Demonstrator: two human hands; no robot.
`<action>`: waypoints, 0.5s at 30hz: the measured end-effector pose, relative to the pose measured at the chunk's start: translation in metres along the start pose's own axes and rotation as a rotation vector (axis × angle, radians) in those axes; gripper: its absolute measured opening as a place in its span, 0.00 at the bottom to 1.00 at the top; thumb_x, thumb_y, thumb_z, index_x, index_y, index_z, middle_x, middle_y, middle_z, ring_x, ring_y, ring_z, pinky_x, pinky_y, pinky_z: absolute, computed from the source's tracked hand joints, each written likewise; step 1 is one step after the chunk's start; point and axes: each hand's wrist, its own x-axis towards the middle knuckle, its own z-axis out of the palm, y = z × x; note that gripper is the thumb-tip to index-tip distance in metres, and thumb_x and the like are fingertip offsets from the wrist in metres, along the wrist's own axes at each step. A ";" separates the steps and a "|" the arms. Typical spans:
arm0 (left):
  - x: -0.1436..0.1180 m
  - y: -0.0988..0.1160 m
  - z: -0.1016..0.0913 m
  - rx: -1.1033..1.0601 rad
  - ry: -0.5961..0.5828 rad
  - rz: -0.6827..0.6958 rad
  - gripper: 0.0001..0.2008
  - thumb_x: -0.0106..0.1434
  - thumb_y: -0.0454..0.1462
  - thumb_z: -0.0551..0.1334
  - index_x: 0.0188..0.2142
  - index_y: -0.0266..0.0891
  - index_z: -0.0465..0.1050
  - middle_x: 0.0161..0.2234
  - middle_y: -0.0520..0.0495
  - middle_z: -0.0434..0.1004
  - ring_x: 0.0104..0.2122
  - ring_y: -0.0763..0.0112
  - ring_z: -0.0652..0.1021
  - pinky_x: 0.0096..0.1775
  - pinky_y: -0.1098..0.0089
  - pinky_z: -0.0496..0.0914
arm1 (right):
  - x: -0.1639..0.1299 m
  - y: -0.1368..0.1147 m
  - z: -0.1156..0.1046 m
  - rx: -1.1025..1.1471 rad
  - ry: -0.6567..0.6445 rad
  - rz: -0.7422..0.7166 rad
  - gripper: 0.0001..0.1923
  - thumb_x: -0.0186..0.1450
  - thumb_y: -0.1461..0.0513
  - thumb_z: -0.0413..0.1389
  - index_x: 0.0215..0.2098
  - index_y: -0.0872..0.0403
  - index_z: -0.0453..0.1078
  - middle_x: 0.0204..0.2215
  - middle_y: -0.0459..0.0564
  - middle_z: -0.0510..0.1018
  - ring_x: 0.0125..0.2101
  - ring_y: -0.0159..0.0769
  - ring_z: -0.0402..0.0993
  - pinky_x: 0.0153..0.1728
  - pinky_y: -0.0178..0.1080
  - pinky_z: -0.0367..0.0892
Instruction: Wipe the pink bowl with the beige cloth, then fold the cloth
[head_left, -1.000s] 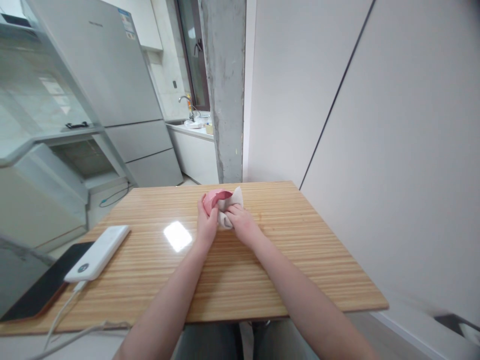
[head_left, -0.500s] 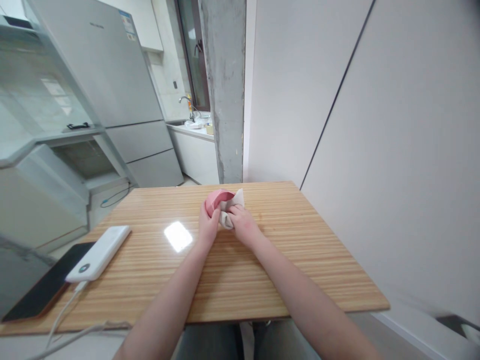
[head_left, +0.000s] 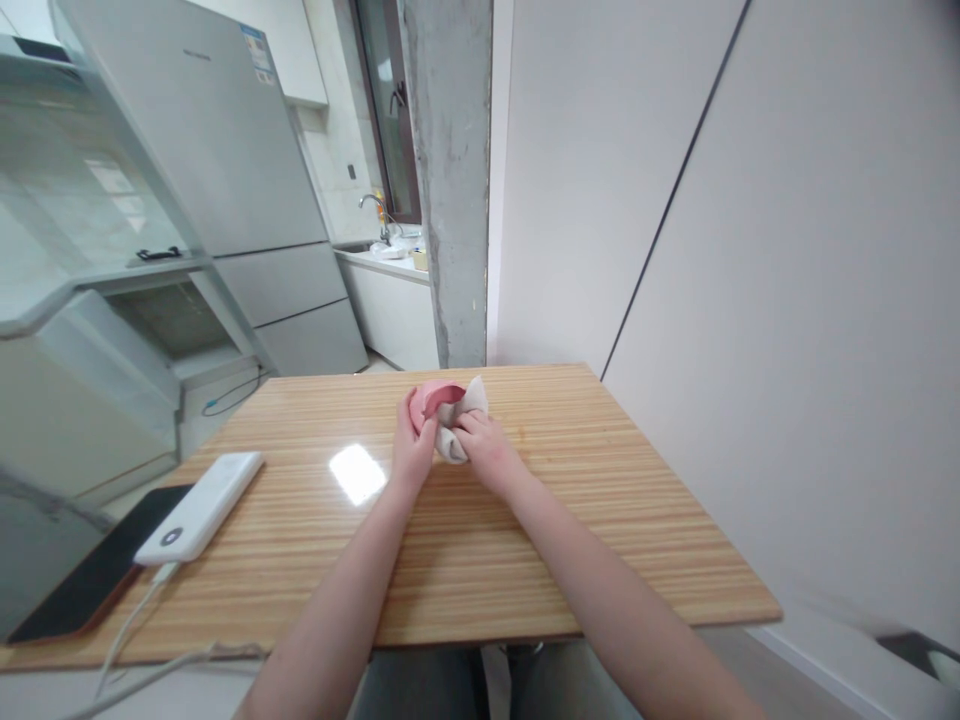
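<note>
Head view: left hand point(head_left: 412, 448) wraps the near-left side of a pink rounded item point(head_left: 424, 397), held above the wooden table point(head_left: 600, 530). Right hand point(head_left: 486, 446) pinches a pale cloth point(head_left: 474, 398) against its opening. White power bank point(head_left: 201, 508) well apart, at left, partly over a dark flat slab point(head_left: 82, 570).

I see the container point(head_left: 420, 402) left of the cloth point(head_left: 451, 446), near the far middle of the surface point(head_left: 660, 530). Towards its left end, a power bank point(head_left: 206, 507) overlaps a board point(head_left: 94, 565); behind, the fridge point(head_left: 217, 150) stands left of the pillar point(head_left: 452, 180).
</note>
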 end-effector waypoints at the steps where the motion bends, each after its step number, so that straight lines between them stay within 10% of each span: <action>1: 0.002 0.000 -0.006 0.060 -0.013 0.037 0.27 0.59 0.41 0.58 0.57 0.40 0.57 0.46 0.43 0.72 0.46 0.61 0.75 0.49 0.61 0.67 | 0.000 0.000 -0.001 -0.009 -0.013 -0.027 0.09 0.65 0.66 0.51 0.41 0.54 0.71 0.40 0.52 0.73 0.44 0.39 0.62 0.42 0.40 0.60; 8: -0.012 0.006 0.013 -0.133 0.024 -0.001 0.38 0.57 0.44 0.61 0.62 0.40 0.44 0.47 0.40 0.71 0.44 0.64 0.76 0.46 0.63 0.70 | -0.003 0.002 0.005 0.035 0.078 0.036 0.10 0.66 0.65 0.51 0.42 0.55 0.72 0.41 0.54 0.74 0.45 0.40 0.61 0.45 0.42 0.60; 15: 0.001 -0.005 0.005 -0.046 0.013 -0.037 0.24 0.60 0.42 0.58 0.54 0.38 0.59 0.47 0.41 0.71 0.46 0.62 0.74 0.49 0.61 0.68 | 0.000 -0.001 -0.001 0.034 0.031 -0.018 0.08 0.65 0.66 0.51 0.40 0.55 0.71 0.39 0.53 0.72 0.43 0.38 0.61 0.41 0.40 0.60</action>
